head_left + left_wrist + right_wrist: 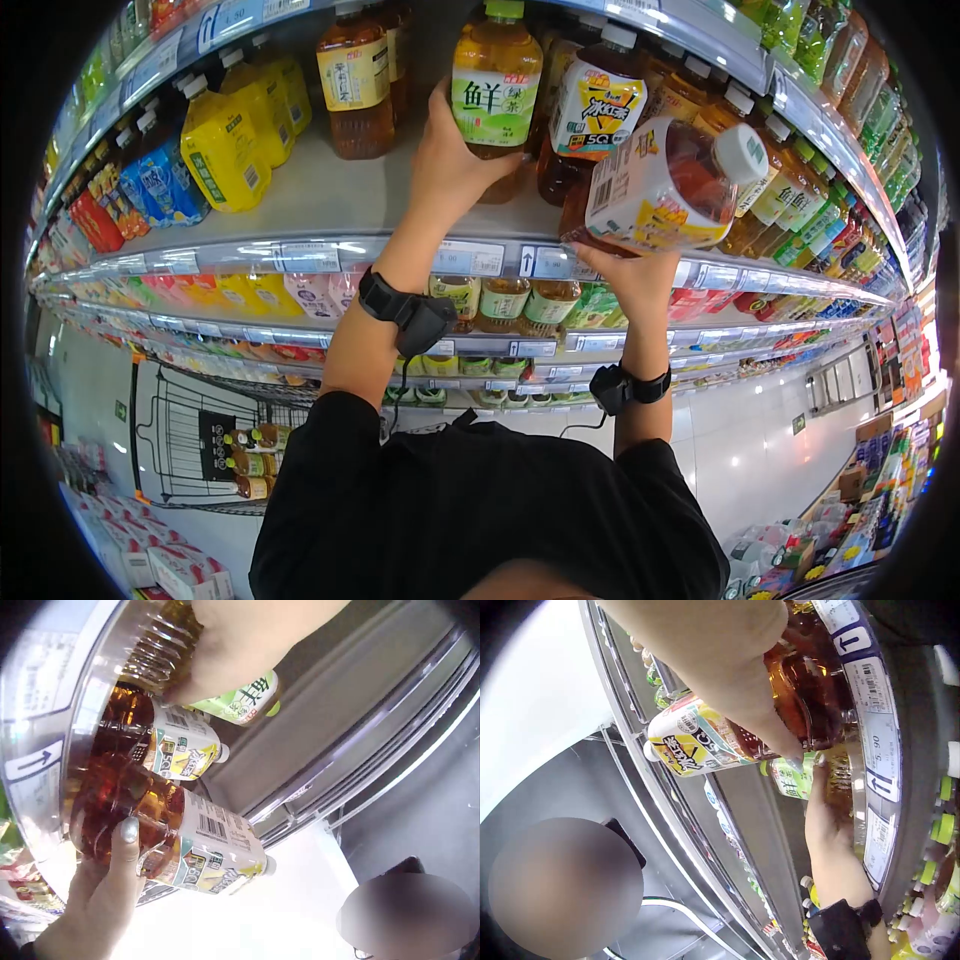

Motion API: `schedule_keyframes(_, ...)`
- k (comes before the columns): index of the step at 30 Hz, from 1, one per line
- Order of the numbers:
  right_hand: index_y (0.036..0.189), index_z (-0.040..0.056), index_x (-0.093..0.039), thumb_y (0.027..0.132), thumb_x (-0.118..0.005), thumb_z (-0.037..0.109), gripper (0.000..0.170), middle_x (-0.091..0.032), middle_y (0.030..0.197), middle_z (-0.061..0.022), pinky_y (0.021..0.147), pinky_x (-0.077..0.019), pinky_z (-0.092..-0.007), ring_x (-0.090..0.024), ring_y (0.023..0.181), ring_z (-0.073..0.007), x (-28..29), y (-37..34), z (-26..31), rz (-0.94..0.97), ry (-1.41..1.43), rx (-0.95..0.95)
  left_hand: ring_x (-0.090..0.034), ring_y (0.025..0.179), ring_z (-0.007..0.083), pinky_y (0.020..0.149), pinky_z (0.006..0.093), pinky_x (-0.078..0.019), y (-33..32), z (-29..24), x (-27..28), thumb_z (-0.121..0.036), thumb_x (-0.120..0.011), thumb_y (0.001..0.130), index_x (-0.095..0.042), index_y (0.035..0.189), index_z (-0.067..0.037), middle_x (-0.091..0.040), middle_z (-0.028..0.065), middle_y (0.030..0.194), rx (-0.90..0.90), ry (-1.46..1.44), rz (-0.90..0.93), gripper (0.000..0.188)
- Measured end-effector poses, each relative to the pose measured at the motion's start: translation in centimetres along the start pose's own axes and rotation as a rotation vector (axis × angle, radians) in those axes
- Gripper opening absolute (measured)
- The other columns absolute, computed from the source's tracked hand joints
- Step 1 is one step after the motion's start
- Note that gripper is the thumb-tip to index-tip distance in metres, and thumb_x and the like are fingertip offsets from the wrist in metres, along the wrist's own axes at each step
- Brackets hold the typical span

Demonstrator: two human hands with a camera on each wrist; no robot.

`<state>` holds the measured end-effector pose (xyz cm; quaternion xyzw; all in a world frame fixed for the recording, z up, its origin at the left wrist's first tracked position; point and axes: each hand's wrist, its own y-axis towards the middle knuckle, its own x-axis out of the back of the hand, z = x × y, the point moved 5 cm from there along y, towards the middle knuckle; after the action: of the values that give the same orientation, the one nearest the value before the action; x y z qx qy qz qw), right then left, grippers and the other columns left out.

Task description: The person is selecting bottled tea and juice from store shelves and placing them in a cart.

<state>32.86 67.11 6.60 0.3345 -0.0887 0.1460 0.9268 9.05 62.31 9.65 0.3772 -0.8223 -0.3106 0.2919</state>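
In the head view my left hand (452,165) grips the lower part of a green tea bottle (496,85) with a green cap, at the front of the shelf. To its right, my right hand (635,285) holds a large iced tea bottle (665,190) by its base, tilted with the white cap toward me. Another iced tea bottle (596,105) stands upright between the two. The left wrist view shows the right thumb lying across the dark tea in the held bottle (217,844). Part of the green tea label (791,776) shows beside my left hand in the right wrist view.
Yellow multipacks (225,150) and a jasmine tea bottle (355,85) stand on the shelf to the left. A price rail (470,258) runs along the shelf's front edge. Behind me at lower left, a wire cart (175,440) holds several bottles.
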Motion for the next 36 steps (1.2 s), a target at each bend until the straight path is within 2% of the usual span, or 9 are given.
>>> schedule_keyframes(4, 0.088, -0.007, -0.067, 0.059, -0.086, 0.009, 0.039, -0.07, 0.089, -0.0124, 0.073, -0.053, -0.0292, -0.067, 0.081, -0.0175, 0.4, 0.8, 1.1, 0.036, -0.125, 0.029, -0.054, 0.112, 0.0365, 0.091, 0.0427, -0.0456, 0.1, 0.4, -0.2, -0.024, -0.085, 0.057, -0.025, 0.135, -0.001, -0.052, 0.0217, 0.122, 0.005, 0.022, 0.02, 0.101)
schedule_keyframes(14, 0.09, -0.0059, -0.067, 0.057, -0.088, 0.016, 0.045, -0.071, 0.088, -0.0106, 0.075, -0.0523, -0.0299, -0.067, 0.08, -0.0165, 0.7, 1.8, 1.7, 0.081, -0.23, 0.031, -0.052, 0.115, 0.0373, 0.093, 0.0438, -0.0446, -0.1, 0.4, -0.3, -0.025, -0.084, 0.057, -0.023, 0.136, -0.001, -0.05, 0.0228, 0.124, -0.023, 0.004, 0.008, 0.103)
schedule_keyframes(15, 0.096, -0.0061, -0.065, 0.058, -0.088, 0.017, 0.05, -0.07, 0.092, -0.0111, 0.076, -0.0522, -0.0299, -0.067, 0.083, -0.0165, 0.7, 2.0, 1.5, 0.101, -0.265, 0.007, -0.052, 0.114, 0.0373, 0.093, 0.0438, -0.0445, -0.1, 0.4, -0.3, -0.026, -0.084, 0.058, -0.022, 0.137, -0.001, -0.05, 0.0228, 0.124, -0.029, 0.011, 0.008, 0.104)
schedule_keyframes(18, 0.101, -0.0058, -0.063, 0.06, -0.087, 0.015, 0.053, -0.069, 0.096, -0.0122, 0.078, -0.0525, -0.0302, -0.066, 0.087, -0.0175, 0.5, 2.7, -0.2, 0.092, -0.073, -0.02, -0.052, 0.114, 0.0376, 0.093, 0.0439, -0.0441, 0.0, 0.7, -0.3, -0.027, -0.085, 0.058, -0.021, 0.138, -0.001, -0.05, 0.0226, 0.124, -0.032, 0.033, 0.011, 0.106)
schedule_keyframes(21, 0.107, -0.0052, -0.059, 0.06, -0.086, 0.013, 0.057, -0.067, 0.1, -0.0129, 0.08, -0.0529, -0.0308, -0.065, 0.091, -0.0184, 0.5, 3.1, 0.2, 0.078, -0.16, -0.04, -0.052, 0.114, 0.0377, 0.093, 0.0442, -0.0435, 0.0, 0.9, -0.3, -0.028, -0.085, 0.058, -0.02, 0.138, -0.001, -0.05, 0.0225, 0.124, -0.038, 0.025, 0.011, 0.107)
schedule_keyframes(25, 0.107, -0.0044, -0.055, 0.057, -0.089, 0.019, 0.065, -0.068, 0.099, -0.0136, 0.078, -0.0529, -0.0317, -0.067, 0.088, -0.0182, 0.3, 3.1, -0.8, 0.034, -0.046, 0.024, -0.051, 0.114, 0.0375, 0.093, 0.0444, -0.0434, -0.1, 0.7, -0.3, -0.028, -0.085, 0.058, -0.02, 0.138, -0.001, -0.049, 0.023, 0.125, -0.047, 0.001, 0.016, 0.107)
schedule_keyframes(31, 0.108, -0.0051, -0.057, 0.061, -0.086, 0.011, 0.058, -0.067, 0.099, -0.0116, 0.079, -0.0528, -0.0296, -0.065, 0.091, -0.0179, 0.4, 3.2, -0.7, 0.051, -0.075, 0.005, -0.051, 0.114, 0.0378, 0.093, 0.0436, -0.044, -0.1, 1.0, -0.5, -0.027, -0.084, 0.059, -0.02, 0.138, -0.001, -0.048, 0.0233, 0.126, -0.082, -0.025, -0.004, 0.105)
schedule_keyframes(34, 0.108, -0.0043, -0.057, 0.06, -0.086, 0.011, 0.057, -0.067, 0.098, -0.0107, 0.078, -0.0525, -0.029, -0.065, 0.089, -0.0168, 0.3, 3.2, -0.6, 0.05, 0.027, -0.029, -0.051, 0.114, 0.0383, 0.093, 0.0435, -0.044, -0.3, 0.6, -0.4, -0.027, -0.084, 0.059, -0.021, 0.138, -0.001, -0.048, 0.0236, 0.125, -0.076, -0.033, -0.021, 0.104)
schedule_keyframes(36, 0.106, -0.0036, -0.057, 0.057, -0.088, 0.02, 0.063, -0.068, 0.096, -0.0126, 0.077, -0.0531, -0.0308, -0.066, 0.088, -0.0178, 0.6, 3.3, -0.5, 0.028, -0.123, -0.009, -0.051, 0.114, 0.0384, 0.093, 0.0434, -0.0442, -0.3, 0.6, -0.4, -0.026, -0.084, 0.059, -0.021, 0.138, -0.001, -0.048, 0.024, 0.126, -0.073, -0.038, -0.014, 0.104)
